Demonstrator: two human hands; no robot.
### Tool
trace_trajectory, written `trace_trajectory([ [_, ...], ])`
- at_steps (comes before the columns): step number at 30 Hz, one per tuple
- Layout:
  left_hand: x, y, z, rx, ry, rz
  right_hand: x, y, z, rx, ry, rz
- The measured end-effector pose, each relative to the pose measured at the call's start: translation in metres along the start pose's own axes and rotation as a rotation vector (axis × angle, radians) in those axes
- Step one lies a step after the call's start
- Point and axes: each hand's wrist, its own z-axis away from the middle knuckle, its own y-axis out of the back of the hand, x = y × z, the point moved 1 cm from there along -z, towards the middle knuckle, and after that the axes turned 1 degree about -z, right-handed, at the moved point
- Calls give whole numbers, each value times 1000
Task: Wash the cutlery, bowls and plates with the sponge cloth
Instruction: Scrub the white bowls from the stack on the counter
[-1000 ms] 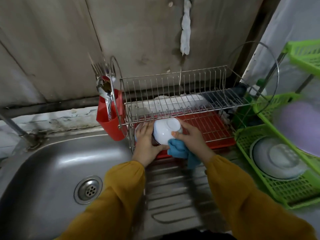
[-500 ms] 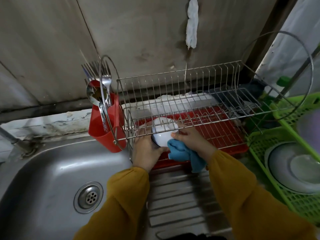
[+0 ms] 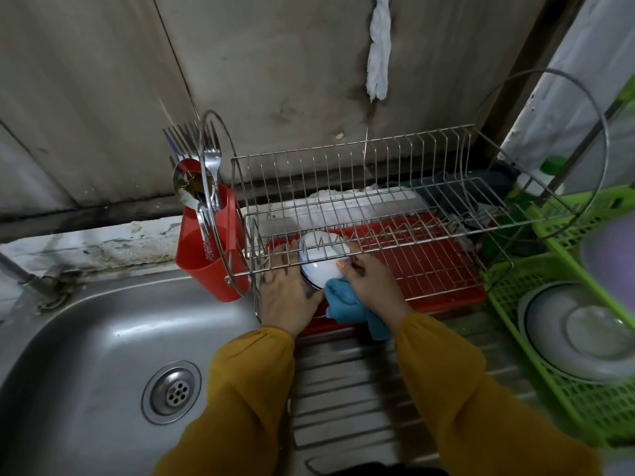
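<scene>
A white bowl [image 3: 321, 261] is upside down under the upper tier of the wire dish rack [image 3: 378, 187], over the red drip tray [image 3: 433, 269]. My left hand [image 3: 287, 297] holds the bowl's left side. My right hand [image 3: 372, 283] holds its right side and also grips the blue sponge cloth [image 3: 347, 302], which hangs below the palm. Forks and a spoon [image 3: 197, 180] stand in the red cutlery cup [image 3: 209, 252] hooked on the rack's left end. White plates [image 3: 580, 333] lie in the green basket [image 3: 536, 297] at the right.
The steel sink [image 3: 86, 338] with its drain [image 3: 171, 391] lies at the lower left, and the ribbed draining board [image 3: 347, 389] is under my arms. A tap pipe [image 3: 20, 271] enters at the far left. A white rag [image 3: 378, 46] hangs on the wall.
Both hands have pushed the bowl further in under the rack's upper tier. The camera has moved closer and tilted a little to the left.
</scene>
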Motion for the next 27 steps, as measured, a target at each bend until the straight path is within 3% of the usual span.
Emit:
trace_trajectory([
  [8, 4, -1, 3, 38, 11, 0, -1, 1, 7, 65, 75, 65],
  [16, 3, 2, 3, 56, 24, 95, 4, 2, 22, 207, 129, -135],
  [27, 1, 6, 29, 148, -188, 254, 2, 18, 64, 404, 153, -261],
])
